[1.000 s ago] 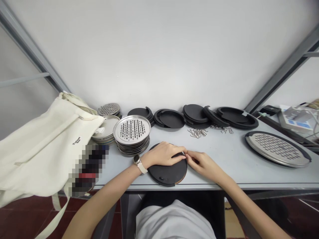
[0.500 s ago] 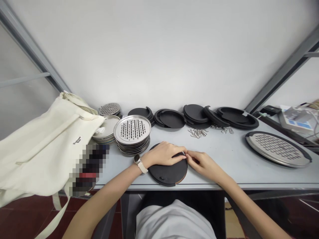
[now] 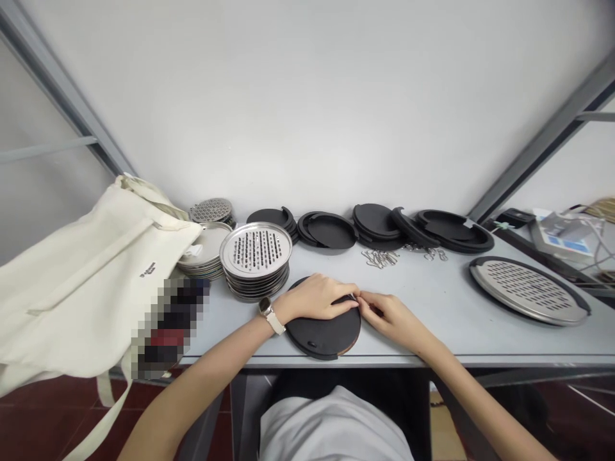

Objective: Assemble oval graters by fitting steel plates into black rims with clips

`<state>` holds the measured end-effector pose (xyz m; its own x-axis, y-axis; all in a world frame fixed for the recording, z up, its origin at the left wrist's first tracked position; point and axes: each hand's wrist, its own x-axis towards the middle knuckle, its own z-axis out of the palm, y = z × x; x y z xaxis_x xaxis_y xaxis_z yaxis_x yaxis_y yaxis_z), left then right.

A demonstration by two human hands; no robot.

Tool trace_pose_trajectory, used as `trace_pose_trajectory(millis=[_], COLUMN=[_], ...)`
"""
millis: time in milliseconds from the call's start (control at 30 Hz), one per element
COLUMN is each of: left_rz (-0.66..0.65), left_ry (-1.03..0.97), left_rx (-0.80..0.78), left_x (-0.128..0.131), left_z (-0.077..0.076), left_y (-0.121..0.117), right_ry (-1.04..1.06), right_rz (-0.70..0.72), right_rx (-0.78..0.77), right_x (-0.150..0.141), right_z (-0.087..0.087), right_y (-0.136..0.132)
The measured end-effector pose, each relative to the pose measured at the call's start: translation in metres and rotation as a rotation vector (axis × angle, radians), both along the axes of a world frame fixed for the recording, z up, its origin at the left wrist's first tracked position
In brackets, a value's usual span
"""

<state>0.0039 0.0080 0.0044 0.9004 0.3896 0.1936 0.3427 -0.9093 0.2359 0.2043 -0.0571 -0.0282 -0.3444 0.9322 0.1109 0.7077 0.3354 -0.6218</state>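
A black round disc (image 3: 323, 334) lies flat near the table's front edge, with a copper-brown strip along its lower right rim. My left hand (image 3: 321, 297) lies across the disc, its thumb and fingers closed at the right rim. At that same spot the fingertips of my right hand (image 3: 387, 316) are pinched together, touching the left fingertips. Whatever sits between the right fingertips is hidden. Just left of the disc stands a stack of round metal graters (image 3: 256, 252).
Several black round holders (image 3: 331, 230) line the wall, with small metal hooks (image 3: 381, 258) before them. A large oval grater (image 3: 531, 289) lies right. At left are a cream bag (image 3: 91, 288), a stack of metal discs (image 3: 204, 248) and another grater (image 3: 210, 209).
The view has shifted slightly. Both hands keep the same hold at the disc's right rim, and nothing on the table has visibly moved.
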Motion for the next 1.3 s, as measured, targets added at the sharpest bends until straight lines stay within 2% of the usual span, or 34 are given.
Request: trace_pose_trajectory(millis=[400,733,933,1100,1300], left_rz=[-0.002,0.05,0.021,0.015,-0.049], left_ry=[-0.003,-0.003,-0.091,-0.092,-0.083], left_rx=[0.029,0.041,0.03,0.041,-0.029], left_x=[0.0,-0.0003,-0.0008,-0.0018,-0.0019], left_z=[-0.0005,0.0015,0.0029,0.0012,-0.0028], left_y=[0.0002,-0.0027,-0.0036,-0.004,-0.0019], right_ry=[-0.004,-0.013,-0.025,-0.032,-0.03], right_rz=[-0.004,-0.031,-0.031,-0.009,0.008], right_rx=[0.002,0.025,0.052,0.043,0.03], right_x=[0.0007,-0.0002,0.0007,-0.0008,0.0004], right_z=[-0.0022,-0.003,-0.0049,-0.0018,-0.0016], right_y=[0.0003,-0.0012,-0.0019,-0.0008,0.0003])
